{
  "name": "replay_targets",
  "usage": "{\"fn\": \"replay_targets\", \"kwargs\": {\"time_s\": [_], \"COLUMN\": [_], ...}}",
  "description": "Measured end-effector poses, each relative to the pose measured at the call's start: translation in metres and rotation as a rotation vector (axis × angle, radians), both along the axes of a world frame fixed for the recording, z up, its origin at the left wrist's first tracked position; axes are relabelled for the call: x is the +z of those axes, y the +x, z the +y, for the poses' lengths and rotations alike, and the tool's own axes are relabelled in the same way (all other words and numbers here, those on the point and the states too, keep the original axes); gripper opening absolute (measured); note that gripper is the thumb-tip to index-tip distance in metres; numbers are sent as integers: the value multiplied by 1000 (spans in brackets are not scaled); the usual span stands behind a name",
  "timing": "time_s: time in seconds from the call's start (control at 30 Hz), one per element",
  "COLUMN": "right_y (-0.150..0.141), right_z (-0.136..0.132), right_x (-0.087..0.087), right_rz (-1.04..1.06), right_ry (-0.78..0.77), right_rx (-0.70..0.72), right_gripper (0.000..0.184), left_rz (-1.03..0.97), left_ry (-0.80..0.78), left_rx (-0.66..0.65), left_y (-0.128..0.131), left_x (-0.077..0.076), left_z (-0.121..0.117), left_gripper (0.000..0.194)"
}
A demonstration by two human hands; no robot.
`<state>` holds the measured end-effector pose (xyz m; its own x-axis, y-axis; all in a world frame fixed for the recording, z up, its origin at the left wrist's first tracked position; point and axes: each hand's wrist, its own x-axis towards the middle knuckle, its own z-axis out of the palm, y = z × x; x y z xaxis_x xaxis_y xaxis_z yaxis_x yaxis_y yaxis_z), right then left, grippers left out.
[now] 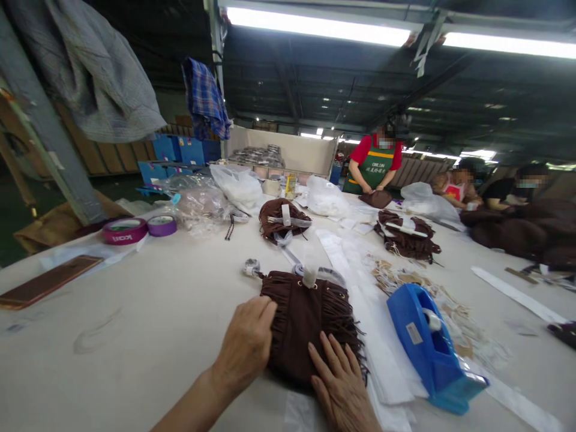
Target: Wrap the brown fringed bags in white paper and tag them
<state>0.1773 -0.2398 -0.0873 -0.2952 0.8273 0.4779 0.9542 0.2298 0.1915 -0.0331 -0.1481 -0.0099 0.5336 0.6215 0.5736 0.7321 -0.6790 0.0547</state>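
Got a dark brown, soft fabric bag with fringed sides (297,327) lying flat on the off-white bench (135,342), near the middle of its front edge. Seeing the left hand (249,333) at the bag's left side, fingers curled in against the fringe; can't tell if clamped on it, tips hidden. Have the right hand (339,378) palm-down over the bag's lower right, fingers outstretched, slightly apart, closed on nothing.

Text: can make out what looks like "kari" on the flat magenta tape roll (125,231) toward the bench's left edge. Can read roughly "OMLUN" on the dark green apron (375,175) across the bench, at the far edge; can't resolve the characters below. Can't read the small white label (414,333) on the blue plastic tape dispenser (436,366), right of the bag by the front edge.

Back to the bag: shows a smooth plain centre panel between fringe strips, gold-coloured eyelets near the top, white wrapping (309,276) at top middle.
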Motion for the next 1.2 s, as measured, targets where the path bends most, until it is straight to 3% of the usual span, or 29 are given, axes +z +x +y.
{"fn": "replay_targets", "kwargs": {"time_s": [0.03, 0.1, 0.23, 0.3, 0.37, 0.47, 0.53, 0.6, 0.67, 0.73, 0.8, 0.87, 0.93, 1.0, 1.07, 1.13, 1.2], "right_y": [0, -1, -4, -7, -8, -7, -3, 0, -1, -8, -18, -23, -19, -11, -5, -4, -7], "right_z": [0, -1, -1, 0, 2, 1, 0, 2, 8, 21, 36, 49, 58, 62, 64, 65, 65], "right_x": [0, 1, 0, -1, -3, -6, -8, -8, -4, 4, 12, 13, 1, -22, -46, -61, -64], "right_rz": [-5, 0, 75, 126, 155, 156, 142, 106, 87, 120, 185, 237, 256, 255, 278, 303, 305], "right_ry": [-7, -37, -78, -76, -57, -25, -16, -31, -30, 68, 221, 292, 257, 175, 59, -38, -77], "right_rx": [1, -10, -37, -45, -46, -41, -40, 4, 37, 24, 7, -8, -71, -159, -260, -348, -388], "right_gripper": [48, 47, 45, 44, 43, 42, 43, 48, 45, 34, 30, 39, 49, 52, 50, 48, 49], "left_rz": [53, 144, 131, 116, 101, 114, 167, 265, 320, 335, 336, 320, 272, 216, 175, 93, -86], "left_ry": [-58, -143, -183, -166, -119, -34, -21, -91, -168, -157, -44, 121, 290, 408, 411, 231, -128], "left_rx": [-45, -16, 179, 267, 314, 180, 24, -98, -95, -84, -110, -123, -109, -98, -125, -171, -98], "left_y": [13, 25, 3, -8, -2, 30, 51, 61, 60, 54, 49, 47, 48, 48, 46, 45, 48], "left_x": [0, -10, -34, -32, -21, -10, -18, -35, -54, -68, -74, -77, -80, -84, -87, -82, -63], "left_z": [2, 6, 16, 20, 21, 14, 9, 7, 9, 14, 19, 23, 25, 28, 32, 40, 55], "left_gripper": [29, 19, 26, 27, 28, 28, 33, 42, 44, 46, 52, 56, 53, 48, 44, 37, 34]}}
